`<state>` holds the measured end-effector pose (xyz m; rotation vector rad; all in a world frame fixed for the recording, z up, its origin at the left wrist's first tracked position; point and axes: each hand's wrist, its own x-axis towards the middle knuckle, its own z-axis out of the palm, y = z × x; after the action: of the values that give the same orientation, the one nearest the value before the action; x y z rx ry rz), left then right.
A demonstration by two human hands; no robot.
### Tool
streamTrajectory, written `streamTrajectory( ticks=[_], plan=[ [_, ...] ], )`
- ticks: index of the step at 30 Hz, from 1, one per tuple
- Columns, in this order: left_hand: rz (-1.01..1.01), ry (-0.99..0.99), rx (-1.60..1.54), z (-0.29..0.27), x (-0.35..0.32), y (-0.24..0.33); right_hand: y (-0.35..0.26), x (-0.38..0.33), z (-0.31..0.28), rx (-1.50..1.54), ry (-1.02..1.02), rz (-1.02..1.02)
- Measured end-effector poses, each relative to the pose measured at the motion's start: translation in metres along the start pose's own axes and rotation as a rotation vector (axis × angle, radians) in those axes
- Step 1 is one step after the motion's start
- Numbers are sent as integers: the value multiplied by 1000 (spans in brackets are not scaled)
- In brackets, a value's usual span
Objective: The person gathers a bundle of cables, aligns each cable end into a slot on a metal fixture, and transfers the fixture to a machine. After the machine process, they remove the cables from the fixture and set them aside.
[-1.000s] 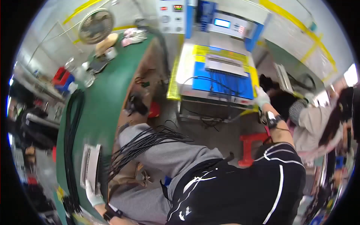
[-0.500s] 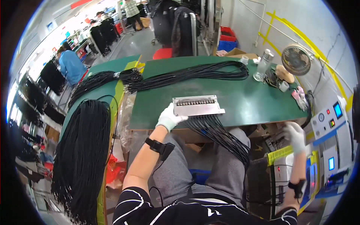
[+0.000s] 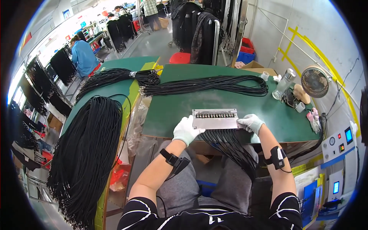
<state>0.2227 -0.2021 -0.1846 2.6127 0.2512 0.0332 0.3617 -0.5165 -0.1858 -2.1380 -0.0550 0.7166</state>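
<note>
A silvery metal cable fixture (image 3: 215, 122) with a row of small slots along its far side lies near the front edge of the green table. Black cables (image 3: 226, 143) run out from its near side, over the edge and down across my lap. At its left end my left hand (image 3: 187, 131), in a white glove, grips the corner, thumb along the near side. Gloved as well, my right hand (image 3: 251, 123) is closed on the right end. Parts of the fingers on both hands are hidden.
A long bundle of black cables (image 3: 207, 84) lies across the back of the table (image 3: 176, 119). More cables (image 3: 88, 149) hang over the left table. A glass bottle (image 3: 284, 84) and a fan (image 3: 315, 81) stand at right, above a control box (image 3: 337, 142). A person in blue (image 3: 82, 57) sits far left.
My right hand has come from the equipment at the right to the fixture's right end and taken hold of it. My left hand keeps its hold. The whole view has shifted.
</note>
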Motion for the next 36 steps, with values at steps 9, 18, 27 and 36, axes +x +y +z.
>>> streamTrajectory(
  ticks=[9, 18, 27, 36],
  plan=[
    [58, 18, -209, -13, -7, 11, -49, -50, 4, 477, 168, -245],
    [227, 367, -1532, -77, -17, -3, -115, -140, 40, 425, -443, -641],
    [-33, 739, -474, -35, -33, -156, 124, -129, 18, 199, -132, 19],
    [511, 132, 360, -18, 22, -50, 65, -58, 128, 672, -499, -344]
  ],
)
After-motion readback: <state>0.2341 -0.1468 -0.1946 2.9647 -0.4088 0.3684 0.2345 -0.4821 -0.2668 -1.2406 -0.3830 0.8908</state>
